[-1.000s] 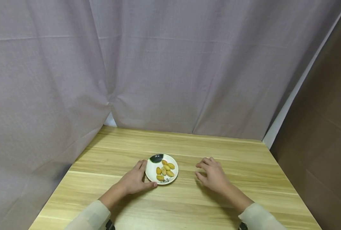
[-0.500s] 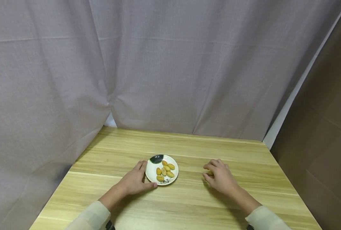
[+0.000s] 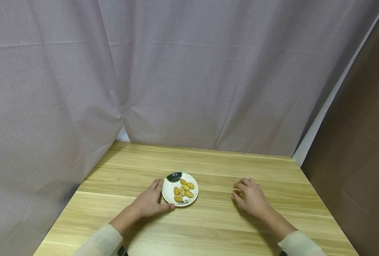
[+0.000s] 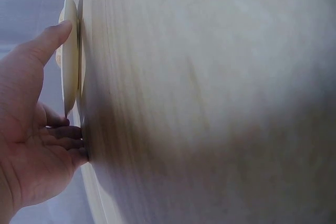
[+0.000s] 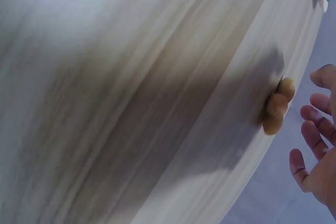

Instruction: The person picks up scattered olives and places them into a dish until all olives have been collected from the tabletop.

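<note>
A small white plate (image 3: 168, 193) with a dark patch and a floral print holds several yellow-orange, oval, date-like fruits (image 3: 185, 187). My left hand (image 3: 147, 202) grips the plate at its left side, thumb on the near rim and fingers along the far left edge. In the left wrist view, the thumb (image 4: 56, 35) presses the rim while the fingertips sit low by the table. Farther right, my right hand (image 3: 252, 197) hovers with relaxed fingers above a cluster of similar fruits (image 5: 278, 106) on the tabletop. The right wrist view shows a gap between its fingers and those fruits.
Both hands work over a light wood-grain table (image 3: 189, 231). Grey cloth (image 3: 189, 89) hangs behind its far edge and along the left side, and a brown panel (image 3: 352, 160) stands at the right. A sliver of the plate appears in the right wrist view's top corner.
My right hand has moved to the right, away from the plate, and fruit now shows beneath its fingers. The left hand and the plate have stayed in place.
</note>
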Available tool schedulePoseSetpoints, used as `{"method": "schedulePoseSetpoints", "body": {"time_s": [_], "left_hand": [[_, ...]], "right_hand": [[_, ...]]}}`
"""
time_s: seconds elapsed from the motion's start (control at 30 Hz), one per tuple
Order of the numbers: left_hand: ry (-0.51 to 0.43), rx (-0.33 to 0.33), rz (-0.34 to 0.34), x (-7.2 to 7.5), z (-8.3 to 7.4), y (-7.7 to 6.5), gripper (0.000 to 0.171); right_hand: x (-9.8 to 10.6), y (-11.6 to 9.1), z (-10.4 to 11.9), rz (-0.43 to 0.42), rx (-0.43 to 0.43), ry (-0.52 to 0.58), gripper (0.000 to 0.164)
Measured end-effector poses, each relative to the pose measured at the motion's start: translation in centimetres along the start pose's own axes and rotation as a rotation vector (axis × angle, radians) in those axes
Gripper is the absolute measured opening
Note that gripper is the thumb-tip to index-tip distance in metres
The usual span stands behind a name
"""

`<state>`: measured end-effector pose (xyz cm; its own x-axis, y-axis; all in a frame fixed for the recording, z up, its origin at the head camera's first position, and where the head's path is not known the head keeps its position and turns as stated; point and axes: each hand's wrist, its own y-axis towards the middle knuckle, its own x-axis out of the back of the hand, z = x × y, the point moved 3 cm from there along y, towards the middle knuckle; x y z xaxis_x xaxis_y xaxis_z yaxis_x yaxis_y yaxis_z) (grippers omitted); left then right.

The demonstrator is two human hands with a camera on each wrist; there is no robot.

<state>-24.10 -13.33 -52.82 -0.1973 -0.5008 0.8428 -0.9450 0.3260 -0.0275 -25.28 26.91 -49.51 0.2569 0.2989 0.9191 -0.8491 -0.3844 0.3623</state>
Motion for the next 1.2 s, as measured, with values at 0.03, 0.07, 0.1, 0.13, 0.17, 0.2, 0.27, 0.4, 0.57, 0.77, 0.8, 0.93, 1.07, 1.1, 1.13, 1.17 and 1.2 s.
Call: {"method": "schedulePoseSetpoints", "body": {"time_s": [0.03, 0.07, 0.1, 0.13, 0.17, 0.2, 0.27, 0.4, 0.57, 0.77, 0.8, 0.93, 1.07, 1.1, 1.13, 1.17, 1.2], "left_hand": [[0.000, -0.001, -0.001, 0.0, 0.0, 0.0, 0.124], [0.001, -0.002, -0.001, 0.0, 0.0, 0.0, 0.124], [0.002, -0.003, -0.001, 0.0, 0.0, 0.0, 0.123], [0.002, -0.004, -0.002, 0.0, 0.0, 0.0, 0.123], [0.003, -0.005, -0.002, 0.1, -0.1, -0.1, 0.123], [0.004, -0.005, -0.002, 0.1, -0.1, -0.1, 0.123], [0.002, -0.006, -0.002, 0.0, -0.1, -0.1, 0.122], [0.002, -0.008, -0.003, 0.0, -0.1, -0.1, 0.122], [0.000, -0.004, -0.003, 0.1, -0.1, -0.1, 0.123], [0.003, -0.002, -0.003, 0.1, 0.1, 0.1, 0.121], [0.007, 0.000, 0.000, 0.0, 0.2, 0.1, 0.121], [0.002, 0.004, 0.003, -0.2, 0.3, 0.2, 0.122], [-0.002, 0.006, 0.005, -0.3, 0.4, 0.3, 0.123], [-0.003, 0.006, 0.004, -0.2, 0.3, 0.3, 0.123], [-0.001, 0.007, 0.005, -0.2, 0.4, 0.3, 0.123], [-0.001, 0.007, 0.006, -0.2, 0.4, 0.3, 0.123], [0.001, 0.008, 0.007, -0.2, 0.4, 0.3, 0.123]], "right_hand": [[0.0, 0.0, -0.2, 0.001, -0.007, 0.000, 0.026], [0.0, -0.1, -0.4, 0.001, -0.015, 0.000, 0.026], [0.1, -0.1, -0.6, 0.001, -0.021, 0.003, 0.025], [0.1, -0.1, -0.8, 0.003, -0.025, 0.002, 0.026], [0.0, -0.2, -0.9, 0.005, -0.029, 0.000, 0.026], [0.0, -0.2, -1.1, 0.008, -0.032, 0.000, 0.026], [-0.1, -0.3, -1.4, 0.014, -0.037, -0.003, 0.026], [-0.3, -0.5, -1.7, 0.034, -0.057, -0.010, 0.028], [-0.4, -0.6, -1.8, 0.053, -0.077, -0.015, 0.029], [-0.7, -0.6, -1.7, 0.055, -0.064, -0.016, 0.032], [-0.8, -0.5, -1.7, 0.056, -0.059, -0.018, 0.032], [-1.1, -0.4, -1.5, 0.055, -0.038, -0.028, 0.033], [-1.4, -0.3, -1.5, 0.047, -0.029, -0.034, 0.030], [-1.5, -0.3, -1.5, 0.046, -0.029, -0.035, 0.029], [-1.6, -0.3, -1.5, 0.045, -0.028, -0.037, 0.029], [-1.6, -0.3, -1.5, 0.045, -0.028, -0.037, 0.028], [-1.7, -0.3, -1.5, 0.044, -0.027, -0.039, 0.027]]}}
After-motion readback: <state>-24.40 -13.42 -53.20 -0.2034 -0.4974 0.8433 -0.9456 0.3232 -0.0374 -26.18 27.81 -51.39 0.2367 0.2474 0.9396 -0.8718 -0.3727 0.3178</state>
